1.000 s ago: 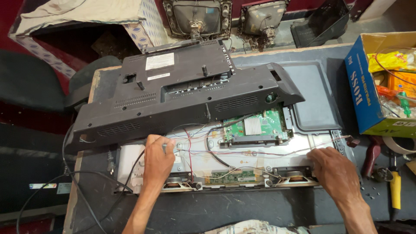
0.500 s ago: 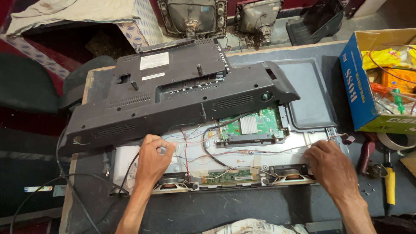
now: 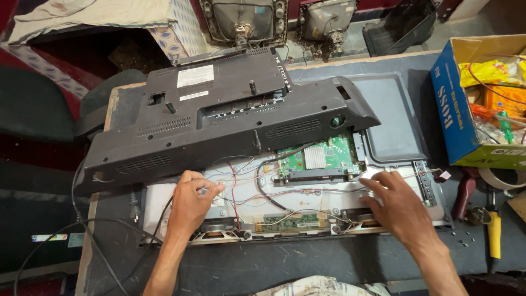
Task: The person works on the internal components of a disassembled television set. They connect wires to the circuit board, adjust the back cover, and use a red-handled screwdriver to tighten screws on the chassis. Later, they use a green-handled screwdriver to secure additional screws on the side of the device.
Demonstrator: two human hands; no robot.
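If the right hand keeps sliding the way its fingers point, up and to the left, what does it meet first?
Probably the green circuit board with its silver heat sink: the right hand points up-left across the open panel toward it. Loose wires may lie in between; depth is unclear.

The person is showing two bare forearms coming in from the lower edge of the head view, with no sleeves covering them as far as the frame reaches. The left hand is wearing no glove, ring or band that can be made out. The right hand is likewise going ungloved, and its wrist is carrying no watch or strap. Both forearms are looking slim, the left one narrowing noticeably toward the wrist.
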